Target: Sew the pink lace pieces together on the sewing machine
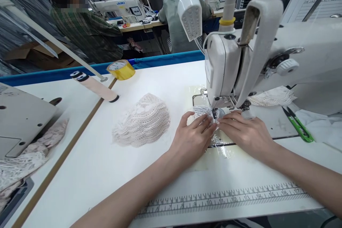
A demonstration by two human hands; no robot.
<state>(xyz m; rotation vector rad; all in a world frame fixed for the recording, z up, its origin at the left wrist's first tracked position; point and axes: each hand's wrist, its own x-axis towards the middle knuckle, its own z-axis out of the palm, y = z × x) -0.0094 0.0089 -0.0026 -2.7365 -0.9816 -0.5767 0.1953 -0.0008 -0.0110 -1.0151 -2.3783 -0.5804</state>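
Left fingers: the fingers (204,120) of the left hand (191,140) lie flat and close together, palm down. The tips press on the lace piece (200,110) and pinch nothing.
Right fingers: the fingers (229,119) of the right hand (247,131) are stretched flat and close together. Their tips meet the left ones on the same lace edge.
Lace piece: small, white and scalloped, it lies flat on the machine bed just in front of the presser foot (216,113), under both sets of fingertips. Whether the needle is in it cannot be told.
Sewing machine (227,60): white industrial head, standing on the desk (107,171), directly above the hands.
Lace stack (143,121): a fanned heap of cream lace cut-outs, near the left hand and on its left, apart from it.
Loose lace (272,96): one white piece behind the machine head, to the right.
Thread snips (298,124): green handles, lying on the machine bed to the right of the right hand, well apart.
Thread cone (94,86): pale, lying on its side at the seam to the neighbouring desk.
Tape roll (121,69): yellow, at the far edge by the blue trim.
Ruler scale (227,197): printed along the near edge of the desk, below both forearms.
Pink lace (26,156): bunched on the neighbouring desk at far left.
Other people: two persons (88,32) across the room, by further sewing machines.
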